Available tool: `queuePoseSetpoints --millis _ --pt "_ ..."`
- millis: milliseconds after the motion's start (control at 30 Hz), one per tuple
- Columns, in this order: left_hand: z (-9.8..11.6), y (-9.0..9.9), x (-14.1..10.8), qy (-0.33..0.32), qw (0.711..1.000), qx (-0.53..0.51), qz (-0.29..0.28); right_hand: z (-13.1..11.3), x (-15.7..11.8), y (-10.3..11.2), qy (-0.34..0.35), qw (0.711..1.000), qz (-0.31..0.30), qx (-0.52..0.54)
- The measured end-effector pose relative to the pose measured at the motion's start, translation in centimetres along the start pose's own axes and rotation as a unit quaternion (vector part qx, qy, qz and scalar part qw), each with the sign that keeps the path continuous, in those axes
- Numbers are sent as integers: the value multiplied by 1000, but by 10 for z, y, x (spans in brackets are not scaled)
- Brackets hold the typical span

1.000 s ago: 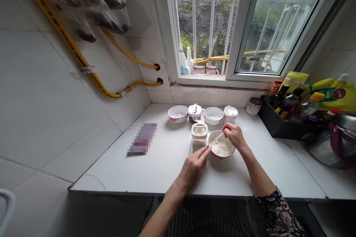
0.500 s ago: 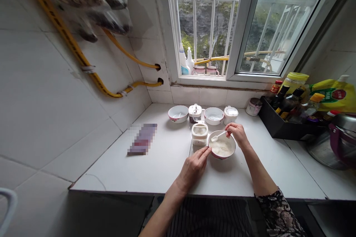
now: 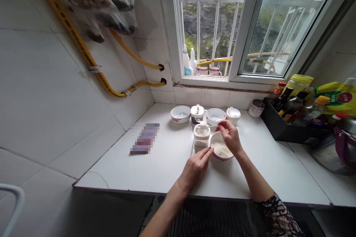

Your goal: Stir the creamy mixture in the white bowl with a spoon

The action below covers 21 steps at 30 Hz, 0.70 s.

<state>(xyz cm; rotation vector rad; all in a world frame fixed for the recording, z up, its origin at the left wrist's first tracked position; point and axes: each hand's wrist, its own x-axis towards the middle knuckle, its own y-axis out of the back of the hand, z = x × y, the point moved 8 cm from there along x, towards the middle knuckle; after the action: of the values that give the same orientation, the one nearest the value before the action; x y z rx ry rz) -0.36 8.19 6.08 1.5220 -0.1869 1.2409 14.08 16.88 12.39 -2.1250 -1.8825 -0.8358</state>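
My right hand [image 3: 229, 137] pinches the handle of a small white spoon [image 3: 213, 126]. The spoon's head is over the mouth of an open white jar [image 3: 201, 140] with pale contents; whether it touches them I cannot tell. Right of the jar stands a bowl [image 3: 222, 159] with a pink-patterned outside, holding a whitish powdery or grainy substance [image 3: 221, 149]. My left hand [image 3: 198, 164] grips the bowl's near left rim with its fingertips. Part of the bowl's right side is hidden behind my right hand.
Behind stand two more bowls, a left one [image 3: 180, 114] and a right one [image 3: 216, 116], a jar with dark contents [image 3: 197, 114] and another white jar [image 3: 233, 115]. A black box of bottles [image 3: 286, 127] and a metal pot [image 3: 330, 152] are at right. A blurred-out flat item [image 3: 145, 139] lies left.
My right hand has moved the spoon leftward and away from me, from above the bowl to the open jar's mouth. My left hand stays at the bowl's rim. The view has shifted slightly.
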Motion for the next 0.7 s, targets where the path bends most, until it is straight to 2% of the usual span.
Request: queuePoseSetpoints --millis 67,133,200,233,333,433,500,567,700 --pt "0 0 0 -5 1000 4 -1 -19 -7 -11 115 988 -25 -98" --pt "-1 -1 -1 -8 1000 7 -3 -30 -15 -23 211 959 -68 -178" --pt "-1 -1 -1 -10 1000 10 -2 -34 -20 -31 259 936 -101 -218" --pt "-1 -1 -1 -10 1000 10 -1 -34 -21 -31 263 934 -102 -221" --pt "-1 0 -1 -5 1000 8 1 -29 -13 -15 205 961 -48 -180" --pt "0 1 -1 0 1000 -1 -1 -11 -3 8 69 995 9 -70" --pt "0 1 0 4 1000 -5 -2 3 -1 20 -11 1000 25 6" --pt "0 1 0 6 1000 -7 -5 13 1 29 -63 997 31 43" --pt "0 1 0 8 1000 -7 -8 22 2 33 -92 996 -6 5"
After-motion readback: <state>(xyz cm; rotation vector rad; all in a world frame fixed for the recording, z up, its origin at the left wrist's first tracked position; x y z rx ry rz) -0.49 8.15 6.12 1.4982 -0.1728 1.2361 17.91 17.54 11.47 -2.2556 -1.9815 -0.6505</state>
